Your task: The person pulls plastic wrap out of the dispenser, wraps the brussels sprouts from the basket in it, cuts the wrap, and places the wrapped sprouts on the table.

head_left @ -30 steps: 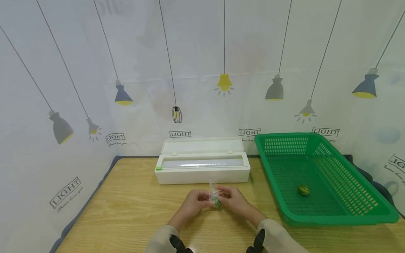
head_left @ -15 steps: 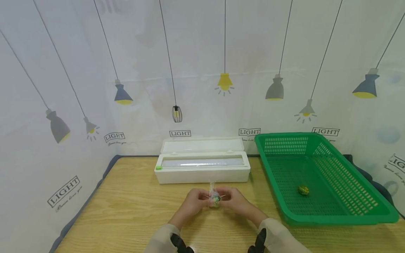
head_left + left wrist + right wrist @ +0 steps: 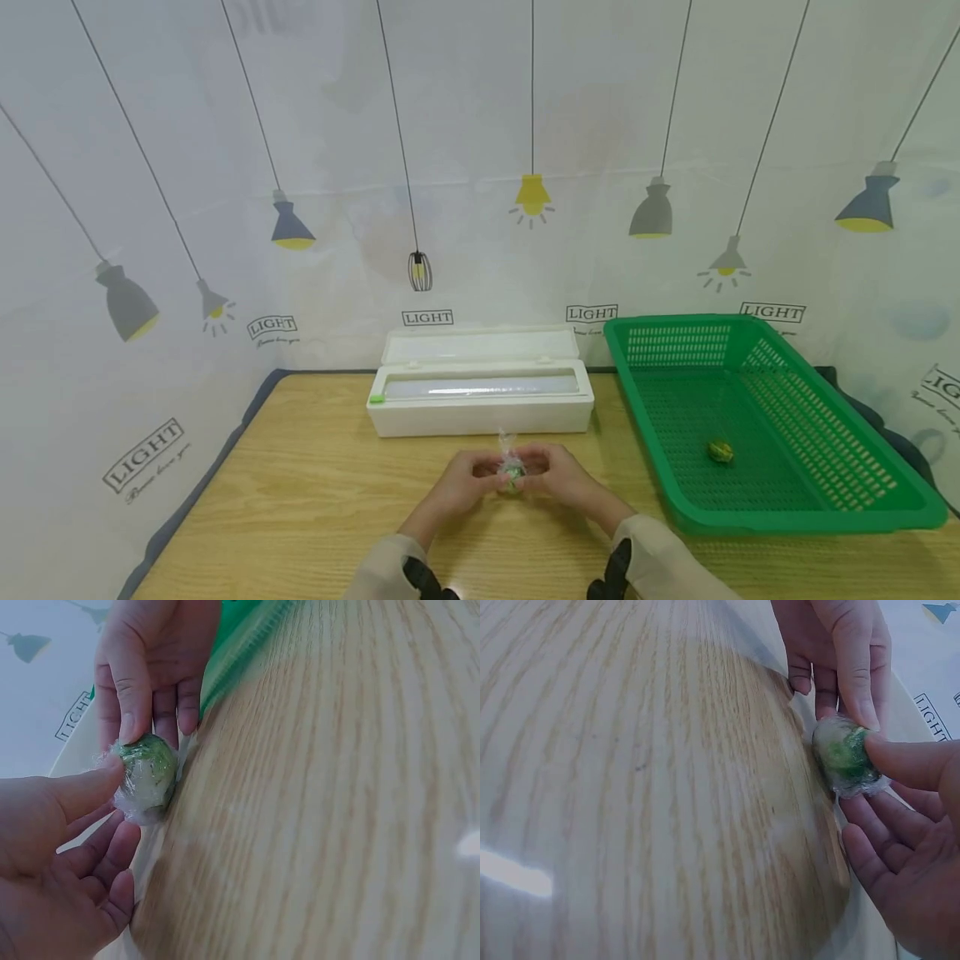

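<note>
A small round green-and-white vegetable, like a Brussels sprout (image 3: 150,776), is wrapped in clear cling film and held just above the table between both hands. My left hand (image 3: 462,482) pinches it from the left, thumb on the near side and fingers behind. From the other side my right hand (image 3: 558,477) pinches it the same way. A loose tuft of film (image 3: 507,440) sticks up above the fingers in the head view. Behind the hands stands a white cling film dispenser (image 3: 483,419), its lid raised and a roll of film (image 3: 480,386) inside.
A green plastic basket (image 3: 652,433) stands on the right of the wooden table (image 3: 300,483), with a small yellow-green wrapped item (image 3: 720,452) in it. Cloth printed with lamps (image 3: 480,108) hangs behind and to the left.
The film tuft above the sprout has changed shape and the fingers have shifted around it, gathering the film. Both hands stay in nearly the same place; basket and dispenser are unmoved.
</note>
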A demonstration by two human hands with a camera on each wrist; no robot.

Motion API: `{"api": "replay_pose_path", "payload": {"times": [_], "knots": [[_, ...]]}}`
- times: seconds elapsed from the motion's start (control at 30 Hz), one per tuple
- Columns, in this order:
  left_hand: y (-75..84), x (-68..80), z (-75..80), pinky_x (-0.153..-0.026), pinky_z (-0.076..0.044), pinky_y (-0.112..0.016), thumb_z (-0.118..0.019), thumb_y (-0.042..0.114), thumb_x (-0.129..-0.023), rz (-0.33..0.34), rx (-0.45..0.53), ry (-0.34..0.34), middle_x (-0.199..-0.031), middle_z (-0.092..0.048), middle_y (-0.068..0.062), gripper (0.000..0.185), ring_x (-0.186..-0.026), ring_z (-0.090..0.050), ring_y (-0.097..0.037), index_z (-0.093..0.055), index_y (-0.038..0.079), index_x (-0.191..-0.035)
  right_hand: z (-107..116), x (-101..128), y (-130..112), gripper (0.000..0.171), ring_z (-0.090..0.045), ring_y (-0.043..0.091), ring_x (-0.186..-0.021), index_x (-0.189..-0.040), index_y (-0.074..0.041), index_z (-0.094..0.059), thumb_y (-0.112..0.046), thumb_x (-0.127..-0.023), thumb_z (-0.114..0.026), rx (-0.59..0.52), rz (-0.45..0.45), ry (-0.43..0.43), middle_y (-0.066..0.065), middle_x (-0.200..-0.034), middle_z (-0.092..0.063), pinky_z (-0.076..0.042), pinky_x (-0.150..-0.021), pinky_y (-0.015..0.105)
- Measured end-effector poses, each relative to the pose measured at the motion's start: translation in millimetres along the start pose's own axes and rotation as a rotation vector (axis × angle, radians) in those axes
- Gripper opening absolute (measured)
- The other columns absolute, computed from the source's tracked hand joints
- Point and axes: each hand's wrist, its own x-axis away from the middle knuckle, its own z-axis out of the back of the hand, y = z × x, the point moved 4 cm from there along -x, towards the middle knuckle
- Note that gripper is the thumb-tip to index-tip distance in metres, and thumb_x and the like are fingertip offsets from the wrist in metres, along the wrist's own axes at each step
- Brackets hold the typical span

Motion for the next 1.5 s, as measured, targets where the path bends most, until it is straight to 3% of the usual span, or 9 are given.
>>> {"api": "replay_pose_path", "payload": {"times": [0.27, 0.5, 0.8, 1.0, 1.23, 1.5], "knots": [[2.7, 1.5, 1.1, -0.068, -0.048, -0.027, -0.063, 0.010, -0.086, -0.016, 0.030, 0.004, -0.091, -0.065, -0.013, 0.024, -0.081, -0.059, -0.018, -0.063, -0.004, -0.106, -0.2, 1.3, 0.6, 0.042, -0.059, 0.028, -0.090, -0.119, 0.011, -0.049, -0.001, -0.082, -0.065, -0.023, -0.012, 0.019, 0.023, -0.107, -0.058, -0.052, -0.070, 0.035], [3.0, 2.3, 0.6, -0.067, -0.048, -0.032, -0.062, 0.010, -0.087, -0.008, 0.031, -0.001, -0.097, -0.063, -0.014, 0.026, -0.080, -0.059, -0.020, -0.060, 0.002, -0.111, -0.6, 0.5, 0.4, 0.052, -0.060, 0.026, -0.088, -0.129, 0.009, -0.041, -0.004, -0.085, -0.063, 0.013, -0.003, 0.005, 0.022, -0.105, -0.059, -0.052, -0.069, 0.035], [3.3, 2.5, 0.6, -0.077, -0.049, -0.041, -0.062, 0.005, -0.086, -0.017, 0.056, 0.001, -0.110, -0.058, -0.014, 0.022, -0.096, -0.058, -0.031, -0.060, 0.003, -0.107, 1.8, -1.7, -0.5, 0.030, -0.057, 0.018, -0.080, -0.113, 0.005, -0.060, -0.004, -0.084, -0.064, 0.062, 0.008, 0.022, 0.014, -0.096, -0.064, -0.049, -0.060, 0.029], [0.3, 1.4, 1.4, -0.072, -0.050, -0.032, -0.071, -0.002, -0.076, 0.000, 0.074, -0.006, -0.104, -0.061, -0.013, 0.032, -0.089, -0.059, -0.028, -0.061, -0.001, -0.106, 4.1, -0.3, -0.1, 0.027, -0.059, 0.015, -0.077, -0.106, 0.003, -0.065, -0.006, -0.081, -0.068, 0.056, -0.002, 0.080, 0.016, -0.095, -0.066, -0.049, -0.058, 0.027], [-0.5, 0.6, 2.7, -0.073, -0.050, -0.028, -0.070, 0.003, -0.078, -0.026, 0.038, 0.032, -0.101, -0.064, -0.011, 0.026, -0.091, -0.059, -0.024, -0.065, -0.002, -0.103, 2.8, 0.3, 2.9, 0.019, -0.050, 0.008, -0.055, -0.099, 0.001, -0.069, -0.004, -0.080, -0.069, 0.049, -0.004, 0.143, 0.015, -0.096, -0.067, -0.041, -0.046, 0.018], [0.4, -1.1, 2.3, -0.076, -0.049, -0.029, -0.066, 0.005, -0.082, -0.053, -0.041, -0.008, -0.101, -0.065, -0.010, 0.021, -0.092, -0.059, -0.022, -0.066, -0.002, -0.102, 2.6, 0.6, 3.4, 0.018, -0.053, 0.009, -0.052, -0.097, -0.002, -0.071, -0.008, -0.080, -0.070, 0.089, -0.014, 0.172, 0.013, -0.095, -0.067, -0.041, -0.043, 0.019]]}}
